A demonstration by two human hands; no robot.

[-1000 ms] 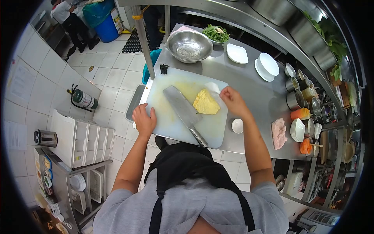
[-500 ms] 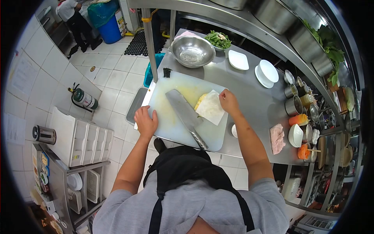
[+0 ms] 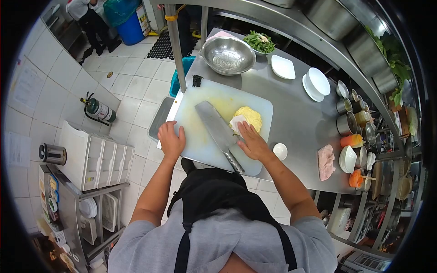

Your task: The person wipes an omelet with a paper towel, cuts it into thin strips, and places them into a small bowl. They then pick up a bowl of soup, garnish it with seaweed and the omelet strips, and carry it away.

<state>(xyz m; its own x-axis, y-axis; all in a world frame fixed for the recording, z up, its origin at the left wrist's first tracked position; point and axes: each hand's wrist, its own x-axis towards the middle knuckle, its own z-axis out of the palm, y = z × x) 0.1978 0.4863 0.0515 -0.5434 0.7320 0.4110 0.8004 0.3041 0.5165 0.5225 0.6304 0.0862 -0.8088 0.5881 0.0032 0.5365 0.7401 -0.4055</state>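
My left hand [image 3: 171, 140] rests open at the left edge of the white cutting board [image 3: 191, 98], thumb and fingers apart. My right hand [image 3: 253, 142] lies with fingers stretched out over a white paper sheet [image 3: 236, 122], which is partly hidden beneath it. Just beyond the fingertips is a rounded yellow mound of food [image 3: 251, 116], perhaps egg, largely uncovered. A broad-bladed cleaver [image 3: 214, 123] lies flat on the board between both hands, its handle toward me. Dark strips [image 3: 197, 80] sit at the board's far left corner.
Behind the board stand a metal bowl [image 3: 228, 54] and a bowl of greens [image 3: 259, 42]. White dishes [image 3: 283, 67], a stacked white bowl [image 3: 317, 82], a small white cup [image 3: 280, 151] and a pink cloth [image 3: 326, 162] are to the right. A person [image 3: 91, 25] stands far left.
My right hand has moved left and toward me from the paper's upper right corner. The sheet no longer covers the yellow food. My left hand stays put.
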